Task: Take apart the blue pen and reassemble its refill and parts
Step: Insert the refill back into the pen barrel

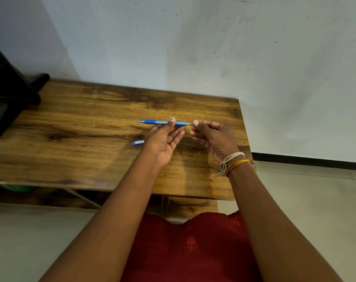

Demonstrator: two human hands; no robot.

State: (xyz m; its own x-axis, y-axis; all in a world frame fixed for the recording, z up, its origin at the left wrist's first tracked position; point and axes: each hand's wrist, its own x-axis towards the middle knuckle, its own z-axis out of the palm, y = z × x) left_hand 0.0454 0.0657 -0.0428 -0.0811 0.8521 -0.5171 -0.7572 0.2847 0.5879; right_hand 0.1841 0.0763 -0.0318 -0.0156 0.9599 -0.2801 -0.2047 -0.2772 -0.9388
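I hold the blue pen [159,122] level above the wooden table [81,143], its tip pointing left. My left hand [163,139] pinches the translucent blue barrel between thumb and fingers, palm up. My right hand [211,137] pinches the grey end [191,123] that sticks out of the barrel's right end. A small blue pen part [138,142], likely the cap, lies on the table just left of my left hand.
A black frame-like object [8,94] stands on the table's far left. A white wall runs behind the table. The table's right edge is close to my right wrist, with tiled floor [307,192] beyond it. A lower shelf shows under the tabletop.
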